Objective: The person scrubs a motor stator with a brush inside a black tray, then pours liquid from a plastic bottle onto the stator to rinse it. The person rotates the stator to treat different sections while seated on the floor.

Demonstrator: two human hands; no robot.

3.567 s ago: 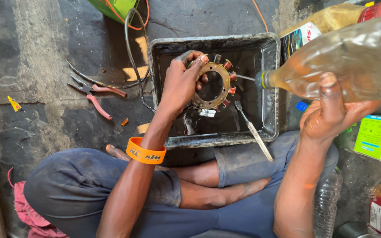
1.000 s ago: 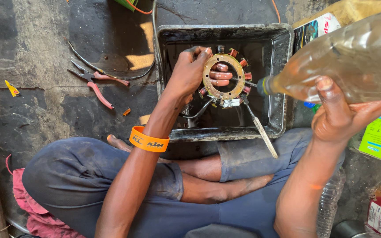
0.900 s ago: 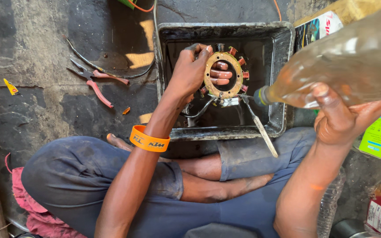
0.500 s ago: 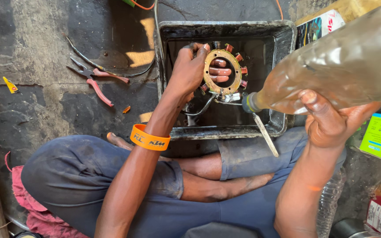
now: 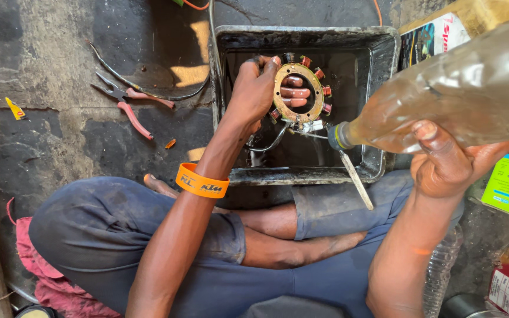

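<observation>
Left hand (image 5: 254, 88) gripping stator ring (image 5: 299, 93) over tray (image 5: 384, 88); right hand (image 5: 455, 165) around bottle (image 5: 460, 94).

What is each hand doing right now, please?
Left hand: closed on the ring-shaped stator, over the metal tray.
Right hand: closed on the tilted plastic bottle.
</observation>
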